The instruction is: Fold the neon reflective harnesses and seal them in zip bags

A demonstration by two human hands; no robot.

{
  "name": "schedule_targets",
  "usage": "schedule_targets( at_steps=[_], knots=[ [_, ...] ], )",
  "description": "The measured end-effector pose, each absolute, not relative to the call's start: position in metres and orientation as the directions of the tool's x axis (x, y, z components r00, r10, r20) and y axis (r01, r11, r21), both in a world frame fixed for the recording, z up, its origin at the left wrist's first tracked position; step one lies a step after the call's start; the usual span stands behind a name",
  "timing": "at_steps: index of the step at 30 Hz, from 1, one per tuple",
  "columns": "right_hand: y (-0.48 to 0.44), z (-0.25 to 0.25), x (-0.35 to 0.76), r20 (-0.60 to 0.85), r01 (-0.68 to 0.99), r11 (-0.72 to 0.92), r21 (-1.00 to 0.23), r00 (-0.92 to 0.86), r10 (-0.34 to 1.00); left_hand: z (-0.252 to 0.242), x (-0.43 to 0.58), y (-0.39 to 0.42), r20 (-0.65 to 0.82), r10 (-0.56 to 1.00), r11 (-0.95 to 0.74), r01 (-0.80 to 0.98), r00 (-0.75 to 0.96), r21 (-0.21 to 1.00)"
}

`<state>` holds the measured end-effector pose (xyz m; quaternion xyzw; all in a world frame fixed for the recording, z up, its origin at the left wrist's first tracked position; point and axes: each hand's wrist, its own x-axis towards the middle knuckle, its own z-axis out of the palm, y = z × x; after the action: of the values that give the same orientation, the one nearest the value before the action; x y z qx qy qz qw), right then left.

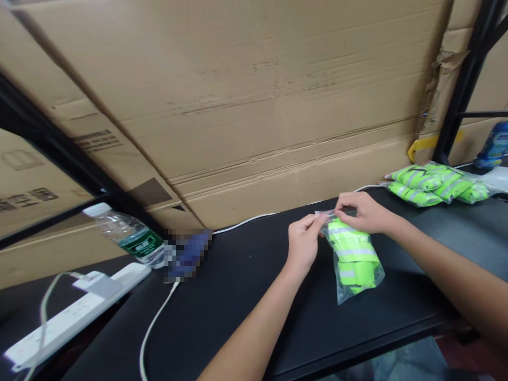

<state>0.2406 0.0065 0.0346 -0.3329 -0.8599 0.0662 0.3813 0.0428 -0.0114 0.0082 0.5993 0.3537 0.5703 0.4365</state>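
Hands grip a clear plastic bag [349, 270] near the middle of the counter: the left hand [304, 244] pinches the bag's upper left corner between thumb and fingers, and the right hand [363, 211] closes on its top edge just beside it. The bag hangs tilted from their grip, its lower end resting on the black counter [246, 323], with a folded neon yellow reflective vest [351, 251] inside.

Large cardboard sheets [238, 106] stand behind the counter's back edge, held by a black metal frame [468, 79]. At the back right corner lies a pile of bagged neon yellow vests [431, 182], with a blue bottle [494, 145] beyond it. Toward the left end, a white power strip [75, 312] sits along the counter's front edge with a plug in it. A clear water bottle [127, 233] with a green label lies on its side near the back edge, touching a pixelated blue object [186, 254]. A white cable [242, 225] runs along the back edge.
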Motion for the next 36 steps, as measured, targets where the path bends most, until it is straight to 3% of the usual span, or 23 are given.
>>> schedule_targets(
  at_steps=[4, 10, 12, 14, 16, 18, 20, 22, 27, 32, 36],
  knots=[
    [0.007, 0.030, 0.239, 0.584, 0.496, 0.753, -0.433, -0.481, 0.653, 0.004, 0.043, -0.011, 0.343, 0.935, -0.334, -0.106, 0.086, 0.937],
    [0.006, 0.028, 0.234, 0.487, 0.411, 0.658, -0.631, -0.450, 0.748, -0.001, 0.045, -0.009, 0.310, 0.944, -0.289, -0.177, 0.109, 0.941],
    [0.006, 0.028, 0.233, 0.473, 0.435, 0.627, -0.647, -0.416, 0.777, 0.002, 0.045, -0.010, 0.302, 0.947, -0.289, -0.121, 0.113, 0.950],
    [0.008, 0.027, 0.232, 0.466, 0.441, 0.579, -0.686, -0.346, 0.814, 0.009, 0.045, -0.015, 0.338, 0.932, -0.347, 0.056, 0.128, 0.936],
    [0.011, 0.026, 0.231, 0.445, 0.404, 0.508, -0.761, -0.246, 0.861, 0.017, 0.047, -0.025, 0.403, 0.902, -0.431, 0.365, 0.155, 0.825],
    [0.013, 0.023, 0.230, 0.406, 0.353, 0.442, -0.825, -0.174, 0.897, 0.023, 0.054, -0.039, 0.444, 0.872, -0.461, 0.646, 0.205, 0.608],
    [0.015, 0.020, 0.227, 0.361, 0.317, 0.392, -0.864, -0.154, 0.920, 0.026, 0.063, -0.052, 0.431, 0.863, -0.449, 0.788, 0.262, 0.420],
    [0.016, 0.017, 0.225, 0.314, 0.288, 0.348, -0.892, -0.159, 0.936, 0.024, 0.070, -0.062, 0.385, 0.881, -0.409, 0.853, 0.276, 0.324],
    [0.016, 0.011, 0.220, 0.212, 0.180, 0.253, -0.950, -0.220, 0.952, 0.018, 0.068, -0.069, 0.292, 0.924, -0.319, 0.920, 0.248, 0.229],
    [0.015, 0.009, 0.221, 0.144, 0.112, 0.182, -0.977, -0.279, 0.949, 0.017, 0.056, -0.072, 0.375, 0.872, -0.380, 0.918, 0.314, 0.114],
    [0.020, 0.005, 0.221, 0.159, 0.116, 0.190, -0.975, -0.235, 0.959, 0.018, 0.053, -0.081, 0.319, 0.895, -0.387, 0.898, 0.312, 0.208]
  ],
)
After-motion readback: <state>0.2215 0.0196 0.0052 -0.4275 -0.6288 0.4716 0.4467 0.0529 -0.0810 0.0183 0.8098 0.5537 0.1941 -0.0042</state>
